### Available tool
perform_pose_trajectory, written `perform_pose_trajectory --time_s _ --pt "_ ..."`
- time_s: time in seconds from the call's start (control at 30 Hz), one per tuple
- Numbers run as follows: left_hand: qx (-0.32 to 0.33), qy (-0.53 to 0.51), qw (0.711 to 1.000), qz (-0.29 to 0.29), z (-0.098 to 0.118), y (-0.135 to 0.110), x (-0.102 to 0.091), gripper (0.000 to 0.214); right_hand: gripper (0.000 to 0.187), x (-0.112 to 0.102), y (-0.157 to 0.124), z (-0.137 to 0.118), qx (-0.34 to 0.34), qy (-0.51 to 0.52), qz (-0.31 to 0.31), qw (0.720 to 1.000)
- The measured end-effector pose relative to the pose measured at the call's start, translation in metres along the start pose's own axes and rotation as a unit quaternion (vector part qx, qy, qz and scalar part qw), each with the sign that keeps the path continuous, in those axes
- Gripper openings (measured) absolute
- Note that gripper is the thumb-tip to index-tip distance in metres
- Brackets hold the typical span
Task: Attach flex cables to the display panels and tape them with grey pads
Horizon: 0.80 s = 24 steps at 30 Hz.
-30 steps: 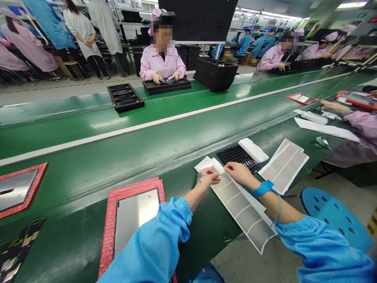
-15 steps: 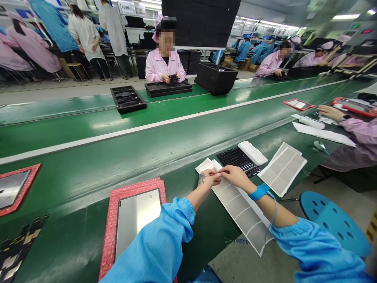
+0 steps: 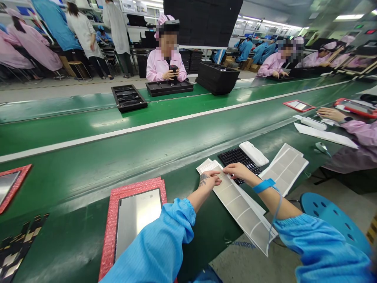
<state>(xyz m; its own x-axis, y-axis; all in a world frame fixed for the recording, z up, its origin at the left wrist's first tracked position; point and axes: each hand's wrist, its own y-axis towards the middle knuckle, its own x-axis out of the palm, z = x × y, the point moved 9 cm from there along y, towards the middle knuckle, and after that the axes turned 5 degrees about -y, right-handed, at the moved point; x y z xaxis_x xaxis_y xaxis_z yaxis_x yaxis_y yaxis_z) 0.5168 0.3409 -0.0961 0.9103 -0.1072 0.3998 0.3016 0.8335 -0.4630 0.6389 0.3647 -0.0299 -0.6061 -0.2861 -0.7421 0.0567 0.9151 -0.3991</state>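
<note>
A long sheet of grey rectangular stickers [image 3: 242,212] on white backing lies slantwise over the front edge of the green bench. My left hand [image 3: 210,180] is at the sheet's upper left edge, fingers apart and touching it. Just right of it, my right hand [image 3: 238,171] is closed, fingertips pinched over the top of the sheet. Whatever is between those fingertips is too small to make out. White papers [image 3: 205,165] stick out beyond the sheet's upper end. Left of my arm, a silver-backed panel [image 3: 138,216] rests on red foam [image 3: 109,220].
Behind my right hand are a black gridded tray [image 3: 232,158] and a white case [image 3: 253,153]. More sticker sheets [image 3: 287,169] lie to the right, above a blue stool [image 3: 326,216]. A co-worker's hand [image 3: 331,114] is at far right. Across the belt stand black trays [image 3: 129,98].
My hands have parted slightly, the right one shifting right from the left fingertips. The left hand's fingers have spread. At far left, the red-framed panel has slid further left.
</note>
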Motion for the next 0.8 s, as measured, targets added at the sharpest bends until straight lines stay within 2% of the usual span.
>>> perform_pose_trajectory --time_s 0.2,0.3,0.53,0.67,0.8 --pt "0.02 0.026 0.999 0.004 0.004 -0.005 -0.001 0.011 0.015 0.0 0.005 -0.004 -0.012 -0.068 0.014 0.997" --pt "0.029 0.066 0.997 -0.003 0.018 -0.002 -0.005 0.01 0.012 -0.002 0.003 -0.012 -0.027 -0.126 0.04 0.991" --pt "0.077 0.232 0.97 -0.013 0.076 0.038 -0.016 0.017 0.018 0.006 -0.023 -0.037 -0.062 -0.25 0.12 0.959" --pt "0.058 0.313 0.947 -0.037 0.083 0.059 -0.01 0.027 0.02 0.015 -0.031 -0.047 -0.088 -0.304 0.154 0.936" --pt "0.052 0.36 0.93 -0.042 0.085 0.067 0.002 0.027 0.02 0.016 -0.035 -0.058 -0.117 -0.347 0.196 0.91"
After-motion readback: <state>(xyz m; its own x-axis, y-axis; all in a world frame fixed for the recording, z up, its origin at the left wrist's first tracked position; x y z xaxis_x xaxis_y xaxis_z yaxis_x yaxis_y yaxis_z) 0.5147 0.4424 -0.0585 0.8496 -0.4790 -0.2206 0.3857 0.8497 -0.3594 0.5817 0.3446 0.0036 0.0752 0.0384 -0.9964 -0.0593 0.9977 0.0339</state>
